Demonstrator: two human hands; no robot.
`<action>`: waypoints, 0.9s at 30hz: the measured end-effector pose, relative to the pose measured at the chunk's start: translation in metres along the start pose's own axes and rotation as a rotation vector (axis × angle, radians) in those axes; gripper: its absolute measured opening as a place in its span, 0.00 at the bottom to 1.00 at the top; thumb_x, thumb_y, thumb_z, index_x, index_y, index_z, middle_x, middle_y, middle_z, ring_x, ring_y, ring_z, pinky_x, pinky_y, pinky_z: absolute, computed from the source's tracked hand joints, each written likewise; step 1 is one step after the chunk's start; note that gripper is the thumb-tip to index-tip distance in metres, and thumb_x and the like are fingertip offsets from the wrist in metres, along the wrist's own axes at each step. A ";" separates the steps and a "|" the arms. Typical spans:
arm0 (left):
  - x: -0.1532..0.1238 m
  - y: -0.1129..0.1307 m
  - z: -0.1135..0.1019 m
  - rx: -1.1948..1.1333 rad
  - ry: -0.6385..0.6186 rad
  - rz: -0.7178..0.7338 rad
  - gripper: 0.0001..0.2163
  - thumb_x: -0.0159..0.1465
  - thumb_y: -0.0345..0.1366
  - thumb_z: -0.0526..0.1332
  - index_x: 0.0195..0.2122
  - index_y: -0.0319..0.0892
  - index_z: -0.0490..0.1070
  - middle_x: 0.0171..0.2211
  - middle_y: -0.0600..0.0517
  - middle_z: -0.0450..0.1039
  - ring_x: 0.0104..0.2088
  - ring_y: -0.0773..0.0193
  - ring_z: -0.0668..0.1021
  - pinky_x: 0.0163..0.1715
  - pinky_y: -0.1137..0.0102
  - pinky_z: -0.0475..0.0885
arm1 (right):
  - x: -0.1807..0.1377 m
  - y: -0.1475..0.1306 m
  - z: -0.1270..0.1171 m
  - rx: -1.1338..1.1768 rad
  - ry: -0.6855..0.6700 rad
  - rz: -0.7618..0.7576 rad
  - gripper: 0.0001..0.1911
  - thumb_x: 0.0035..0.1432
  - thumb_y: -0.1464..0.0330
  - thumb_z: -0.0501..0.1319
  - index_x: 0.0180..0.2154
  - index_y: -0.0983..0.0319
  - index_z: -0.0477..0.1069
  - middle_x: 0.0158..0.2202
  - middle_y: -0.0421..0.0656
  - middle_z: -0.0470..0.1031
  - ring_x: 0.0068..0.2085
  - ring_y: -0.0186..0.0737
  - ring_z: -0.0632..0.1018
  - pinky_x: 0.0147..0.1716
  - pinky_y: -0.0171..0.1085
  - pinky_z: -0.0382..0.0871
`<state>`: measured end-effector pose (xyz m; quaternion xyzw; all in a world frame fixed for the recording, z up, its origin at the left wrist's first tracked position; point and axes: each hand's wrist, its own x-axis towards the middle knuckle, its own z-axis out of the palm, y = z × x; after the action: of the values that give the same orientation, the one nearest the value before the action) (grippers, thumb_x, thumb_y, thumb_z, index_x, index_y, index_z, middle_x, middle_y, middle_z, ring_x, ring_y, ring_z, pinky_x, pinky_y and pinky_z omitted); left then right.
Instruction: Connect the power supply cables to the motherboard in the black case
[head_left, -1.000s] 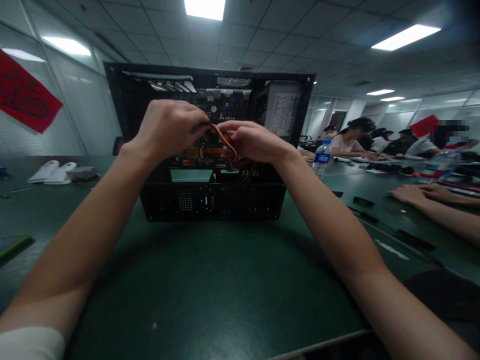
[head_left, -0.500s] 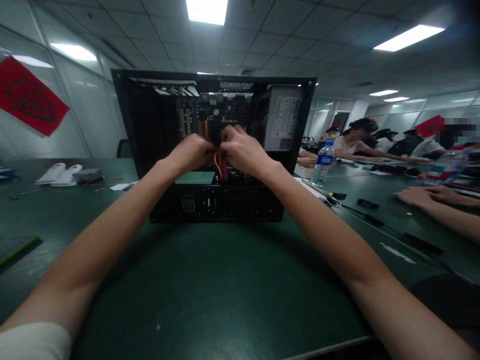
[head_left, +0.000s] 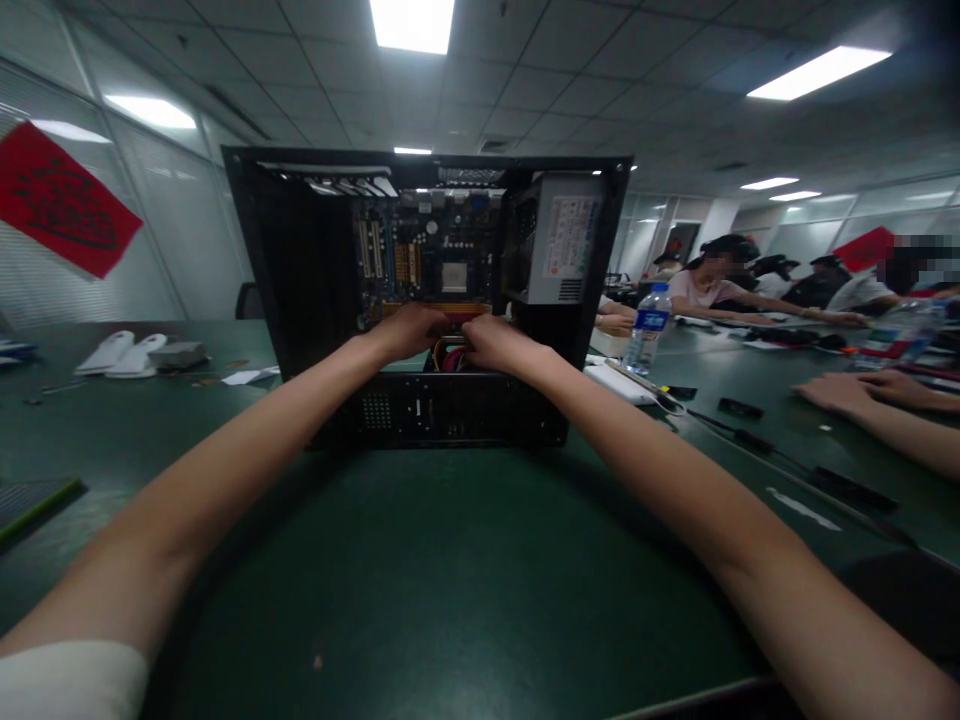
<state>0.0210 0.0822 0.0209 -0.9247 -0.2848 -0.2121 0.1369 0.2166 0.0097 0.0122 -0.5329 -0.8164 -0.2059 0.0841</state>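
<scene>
An open black computer case (head_left: 435,412) stands on the green table. The motherboard (head_left: 409,225) at its back shows a square processor (head_left: 454,277), slots and a yellow-orange strip below. A grey power supply (head_left: 566,240) sits in its upper right. Inside the lower part, my left hand (head_left: 412,333) is closed, fingertips bent toward a bundle of coloured power cables (head_left: 450,356). My right hand (head_left: 501,343) is closed on the right side of the same bundle. The wires loop up between both hands; the fingertips and cable ends are partly hidden.
A water bottle (head_left: 648,328) and a white device (head_left: 619,382) stand right of the case. Black strips (head_left: 851,488) lie farther right, near another person's hands (head_left: 832,390). White slippers (head_left: 124,353), a grey box (head_left: 177,355) and a green-edged board (head_left: 37,505) lie left.
Both hands have moved down from in front of the motherboard into the lower part of the case, bringing the cables down. The processor and the strip below it now show.
</scene>
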 end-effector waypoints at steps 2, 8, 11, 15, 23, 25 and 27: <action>-0.001 0.001 0.001 -0.004 0.003 -0.014 0.10 0.62 0.28 0.61 0.41 0.41 0.81 0.39 0.48 0.83 0.39 0.59 0.82 0.35 0.69 0.67 | 0.000 -0.001 -0.001 0.022 -0.006 -0.015 0.17 0.62 0.70 0.62 0.52 0.69 0.79 0.47 0.60 0.81 0.48 0.55 0.82 0.40 0.39 0.71; 0.002 0.000 0.003 -0.013 -0.002 -0.010 0.08 0.61 0.29 0.62 0.37 0.41 0.81 0.35 0.49 0.82 0.35 0.61 0.80 0.33 0.70 0.66 | 0.000 0.001 0.000 0.067 -0.031 -0.019 0.19 0.63 0.66 0.63 0.51 0.69 0.80 0.47 0.60 0.82 0.47 0.53 0.82 0.37 0.37 0.69; 0.002 -0.001 0.004 0.000 -0.005 -0.021 0.07 0.61 0.30 0.62 0.36 0.42 0.81 0.35 0.49 0.83 0.35 0.61 0.81 0.34 0.70 0.67 | 0.000 0.000 -0.002 0.067 -0.035 -0.022 0.18 0.63 0.67 0.63 0.50 0.69 0.80 0.47 0.59 0.82 0.46 0.52 0.82 0.35 0.37 0.66; 0.001 0.001 0.004 0.012 -0.020 -0.052 0.07 0.60 0.29 0.63 0.37 0.41 0.81 0.37 0.48 0.83 0.37 0.60 0.82 0.35 0.70 0.67 | -0.002 -0.002 -0.005 0.056 -0.059 -0.029 0.17 0.63 0.68 0.63 0.49 0.70 0.81 0.46 0.58 0.82 0.45 0.51 0.82 0.34 0.37 0.64; 0.002 0.001 0.005 0.025 -0.040 -0.084 0.07 0.61 0.29 0.64 0.37 0.41 0.83 0.37 0.48 0.84 0.38 0.58 0.83 0.37 0.69 0.69 | -0.005 -0.005 -0.009 0.066 -0.079 -0.022 0.14 0.64 0.69 0.63 0.47 0.69 0.81 0.45 0.56 0.82 0.43 0.47 0.82 0.32 0.36 0.61; 0.003 0.000 0.005 0.057 -0.050 -0.075 0.09 0.61 0.29 0.63 0.37 0.43 0.84 0.37 0.48 0.84 0.39 0.58 0.83 0.37 0.69 0.69 | -0.005 -0.005 -0.009 0.068 -0.077 -0.024 0.14 0.64 0.69 0.63 0.47 0.69 0.81 0.45 0.56 0.82 0.43 0.47 0.81 0.32 0.36 0.61; 0.003 -0.001 0.005 0.087 -0.065 -0.035 0.10 0.61 0.29 0.62 0.37 0.44 0.84 0.37 0.49 0.84 0.39 0.59 0.82 0.37 0.69 0.69 | -0.005 -0.005 -0.009 0.074 -0.078 -0.029 0.14 0.64 0.69 0.63 0.47 0.69 0.81 0.46 0.56 0.82 0.43 0.47 0.81 0.32 0.36 0.61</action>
<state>0.0243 0.0858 0.0181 -0.9192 -0.3141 -0.1718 0.1639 0.2138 -0.0002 0.0173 -0.5253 -0.8338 -0.1555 0.0688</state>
